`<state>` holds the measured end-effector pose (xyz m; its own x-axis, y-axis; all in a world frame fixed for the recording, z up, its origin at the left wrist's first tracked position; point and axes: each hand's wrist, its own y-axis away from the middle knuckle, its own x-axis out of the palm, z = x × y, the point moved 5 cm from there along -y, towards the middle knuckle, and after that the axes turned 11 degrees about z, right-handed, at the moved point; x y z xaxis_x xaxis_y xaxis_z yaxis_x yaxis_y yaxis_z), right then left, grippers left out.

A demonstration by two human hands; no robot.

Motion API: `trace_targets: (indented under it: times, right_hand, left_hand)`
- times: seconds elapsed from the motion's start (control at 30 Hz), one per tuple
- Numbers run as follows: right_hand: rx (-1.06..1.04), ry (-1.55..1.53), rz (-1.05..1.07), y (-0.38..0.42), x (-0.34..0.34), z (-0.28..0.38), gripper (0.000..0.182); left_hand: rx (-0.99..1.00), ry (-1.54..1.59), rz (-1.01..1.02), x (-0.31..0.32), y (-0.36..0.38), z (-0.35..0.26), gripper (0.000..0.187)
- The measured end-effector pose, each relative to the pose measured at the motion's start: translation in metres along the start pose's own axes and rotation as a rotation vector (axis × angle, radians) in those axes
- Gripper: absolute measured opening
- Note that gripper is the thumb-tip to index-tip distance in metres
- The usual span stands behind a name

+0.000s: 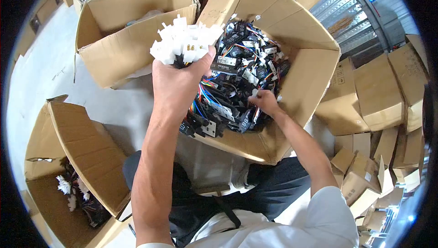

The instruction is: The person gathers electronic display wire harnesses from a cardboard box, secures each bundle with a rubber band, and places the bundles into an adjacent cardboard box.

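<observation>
My left hand (182, 72) is closed around a thick bunch of wire harnesses, whose white plastic connectors (187, 40) stick up above my fingers. Coloured wires (207, 95) run down from that fist to black display modules (212, 127) hanging at the near left rim of the large cardboard box (315, 72). Inside the box lies a heap of black display modules (235, 35) with coloured wires and small white connectors. Low on the right side of the heap, my right hand (266, 101) pinches a small white connector (254, 92).
Another open carton (137, 10) stands at the back left. Near me on the left, an open box (82, 152) holds more wired parts with white connectors (64, 185). Stacked cartons (378, 90) and flattened cardboard crowd the right side. Grey floor (59, 65) shows at left.
</observation>
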<state>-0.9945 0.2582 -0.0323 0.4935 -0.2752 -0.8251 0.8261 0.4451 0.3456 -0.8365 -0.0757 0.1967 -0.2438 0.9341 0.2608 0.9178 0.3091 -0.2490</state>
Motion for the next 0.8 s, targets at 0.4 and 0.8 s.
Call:
trace_targets:
  times: [0.4,0.8]
  right_hand:
    - [-0.313,-0.861,-0.402,0.108,-0.130,0.086,0.011]
    - [-0.372,-0.791,-0.470,0.123,-0.165,0.114,0.014]
  left_hand:
    - [0.003,0.021,0.142,0.047,0.005,0.021,0.016]
    - [-0.042,-0.120,0.307,0.073,0.015,0.043,0.025]
